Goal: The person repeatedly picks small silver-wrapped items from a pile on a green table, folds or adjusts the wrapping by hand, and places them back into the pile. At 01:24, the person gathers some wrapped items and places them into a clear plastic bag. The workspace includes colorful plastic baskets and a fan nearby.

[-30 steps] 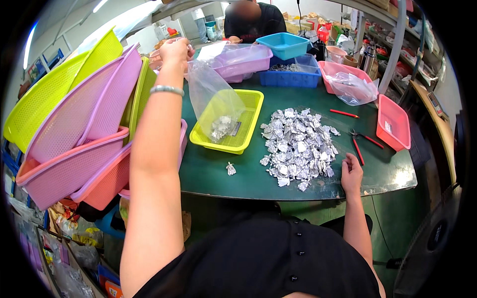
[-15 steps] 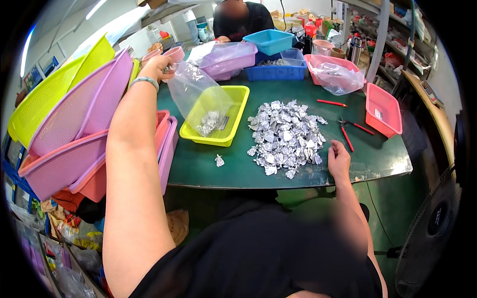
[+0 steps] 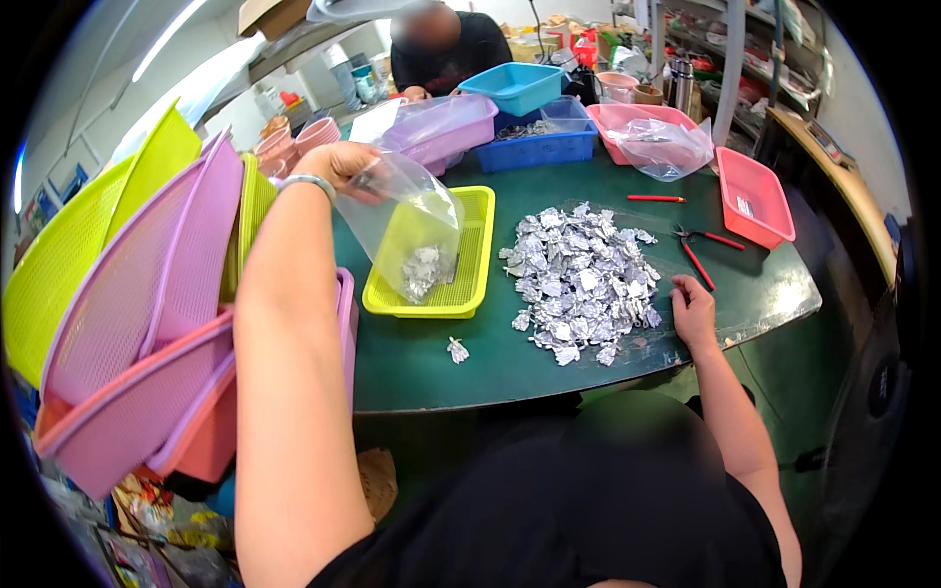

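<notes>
My left hand (image 3: pixel 345 167), wearing a bracelet, is closed on the upper edge of a clear plastic bag (image 3: pixel 392 201). The bag hangs slanted into a yellow-green basket (image 3: pixel 478 257). Silver metal pieces (image 3: pixel 423 272) lie at the bag's lower end, over the basket floor. One loose silver piece (image 3: pixel 458 350) rests on the table in front of the basket. My right hand (image 3: pixel 694 310) rests on the table's right side, fingers loosely bent and seemingly apart, nothing visible in them. Beside it spreads a large pile of silver pieces (image 3: pixel 585 279).
Red-handled pliers (image 3: pixel 698 257) and a red pen-like tool (image 3: pixel 656 198) lie beyond my right hand. A pink basket (image 3: pixel 753 227) stands at right, blue tubs (image 3: pixel 534 150) at the back. Stacked baskets (image 3: pixel 137 265) crowd the left. Across the table sits another person (image 3: pixel 456 54).
My left hand has come nearer and slightly right with the bag, its upper part lower over the basket. The whole view has shifted a little. My right hand stays beside the pile.
</notes>
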Demonstrator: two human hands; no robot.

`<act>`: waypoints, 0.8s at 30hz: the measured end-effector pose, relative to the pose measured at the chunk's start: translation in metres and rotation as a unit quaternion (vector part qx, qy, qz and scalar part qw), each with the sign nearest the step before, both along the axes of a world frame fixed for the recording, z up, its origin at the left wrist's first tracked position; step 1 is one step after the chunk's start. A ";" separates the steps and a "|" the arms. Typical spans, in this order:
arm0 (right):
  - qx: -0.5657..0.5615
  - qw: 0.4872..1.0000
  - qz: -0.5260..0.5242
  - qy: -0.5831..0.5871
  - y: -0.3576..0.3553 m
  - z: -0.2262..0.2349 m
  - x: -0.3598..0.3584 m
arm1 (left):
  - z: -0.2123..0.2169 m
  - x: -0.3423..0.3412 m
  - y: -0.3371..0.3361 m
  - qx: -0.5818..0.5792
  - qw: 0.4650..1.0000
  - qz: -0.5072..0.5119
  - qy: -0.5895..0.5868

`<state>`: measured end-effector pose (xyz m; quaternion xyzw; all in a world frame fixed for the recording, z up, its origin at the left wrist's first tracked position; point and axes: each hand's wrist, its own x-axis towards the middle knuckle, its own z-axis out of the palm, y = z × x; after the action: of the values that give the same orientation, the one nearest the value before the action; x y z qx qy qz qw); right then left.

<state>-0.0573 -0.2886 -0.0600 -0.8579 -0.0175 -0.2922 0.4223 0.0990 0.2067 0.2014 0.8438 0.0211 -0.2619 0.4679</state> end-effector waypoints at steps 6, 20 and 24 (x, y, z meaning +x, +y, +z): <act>-0.006 0.999 -0.034 -0.021 0.000 -0.002 0.004 | -0.004 0.021 -0.058 -0.121 0.991 -0.054 0.002; -0.008 0.999 -0.044 -0.012 0.004 0.001 0.000 | -0.034 0.023 -0.066 0.222 0.960 -0.136 0.098; 0.002 1.000 -0.031 -0.007 0.007 0.001 0.001 | -0.029 0.011 -0.076 0.250 0.952 -0.136 0.113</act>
<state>-0.0568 -0.2818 -0.0586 -0.8552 0.0065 -0.3109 0.4146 0.1103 0.1304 0.1721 0.8933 0.0238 -0.4034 0.1969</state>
